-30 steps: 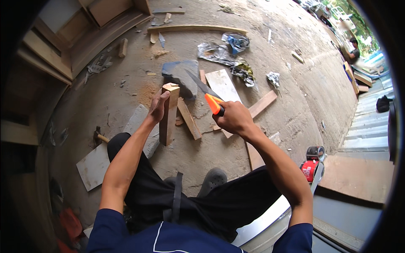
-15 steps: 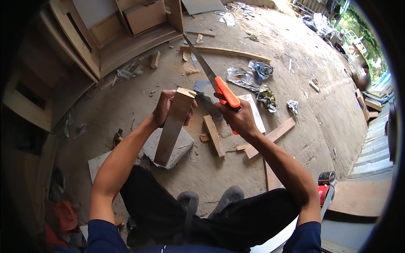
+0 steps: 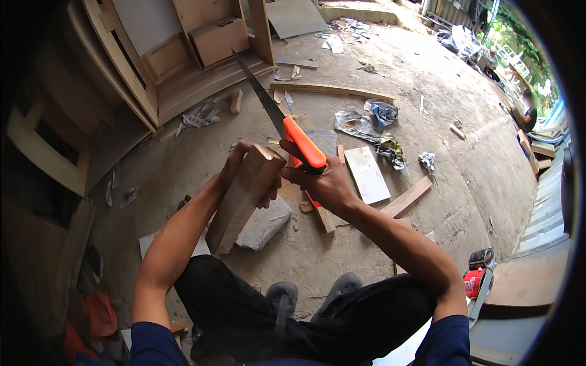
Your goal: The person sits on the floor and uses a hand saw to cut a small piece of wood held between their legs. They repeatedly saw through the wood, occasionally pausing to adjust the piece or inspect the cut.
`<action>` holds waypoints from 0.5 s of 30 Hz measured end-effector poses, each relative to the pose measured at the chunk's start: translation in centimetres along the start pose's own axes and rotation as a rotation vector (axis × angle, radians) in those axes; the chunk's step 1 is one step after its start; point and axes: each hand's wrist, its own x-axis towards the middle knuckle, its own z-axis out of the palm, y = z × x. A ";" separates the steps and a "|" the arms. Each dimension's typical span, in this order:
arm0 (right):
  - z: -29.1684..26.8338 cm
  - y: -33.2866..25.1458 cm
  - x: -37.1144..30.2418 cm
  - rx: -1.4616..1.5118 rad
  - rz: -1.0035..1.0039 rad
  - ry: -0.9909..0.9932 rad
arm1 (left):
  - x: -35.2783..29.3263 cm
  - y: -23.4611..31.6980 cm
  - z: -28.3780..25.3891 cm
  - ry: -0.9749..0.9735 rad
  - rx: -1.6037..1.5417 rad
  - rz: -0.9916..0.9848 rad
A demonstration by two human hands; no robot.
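Observation:
My left hand (image 3: 237, 161) is closed around the upper end of a wood block (image 3: 245, 198), a thick brown piece held tilted above a grey stone slab (image 3: 267, 224). Some left fingers show at the block's right side. In my right hand (image 3: 328, 183) is a handsaw (image 3: 305, 143) with an orange handle, its dark blade pointing up and away to the left. The saw's handle is close beside the block's upper end, and the blade stands clear of the wood. Below the right hand, a wood offcut (image 3: 325, 221) lies on the ground, partly hidden.
A wooden cabinet (image 3: 210, 76) stands at the far left. Scattered over the concrete floor are a white board (image 3: 367, 175), a plank (image 3: 408, 196), a long strip (image 3: 332, 90) and crumpled plastic (image 3: 360, 125). Cans (image 3: 480, 258) stand at my right. A person (image 3: 526, 113) sits far right.
The saw has swung left and nearer, its handle now beside the block's top. My left hand has lowered the block slightly and turned it, showing another side.

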 end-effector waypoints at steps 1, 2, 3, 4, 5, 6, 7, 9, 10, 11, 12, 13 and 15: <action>0.1 0.0 0.0 0.025 -0.002 0.012 | 0.2 -0.1 -0.2 -0.058 0.012 0.006; 0.2 0.1 -0.1 0.054 0.001 0.018 | 0.2 -0.5 -0.6 -0.109 0.019 0.010; 0.4 0.3 -0.1 0.083 0.004 0.024 | 0.2 -0.8 -0.9 -0.159 0.025 0.014; 0.3 0.7 -0.1 0.074 0.013 0.007 | 0.3 -0.8 -1.1 -0.170 0.069 0.018; -0.1 1.1 0.0 0.059 0.024 -0.011 | 0.6 -0.5 -1.0 -0.184 0.110 0.025; -0.4 1.2 0.0 0.044 0.034 -0.029 | 0.8 -0.3 -0.9 -0.197 0.151 0.032; -0.6 1.3 -0.2 0.031 0.112 -0.040 | 1.0 -0.3 -1.0 -0.187 0.170 0.029; -0.8 0.7 -0.5 -0.004 0.270 -0.058 | 1.5 -0.6 -1.5 -0.173 0.206 0.026; -0.6 0.7 -0.5 -0.007 0.272 -0.053 | 1.7 -0.8 -2.0 -0.142 0.249 0.054; -0.5 0.8 -0.7 -0.010 0.278 -0.047 | 1.9 -1.2 -2.3 -0.110 0.289 0.080; -0.4 0.9 -0.7 -0.012 0.284 -0.043 | 2.0 -1.5 -2.5 -0.077 0.329 0.106; -0.4 1.2 -0.7 -0.013 0.282 -0.050 | 2.1 -1.7 -2.8 -0.042 0.352 0.132; -0.4 2.4 -0.6 -0.008 0.287 -0.065 | 1.8 -2.2 -3.2 0.033 0.394 0.176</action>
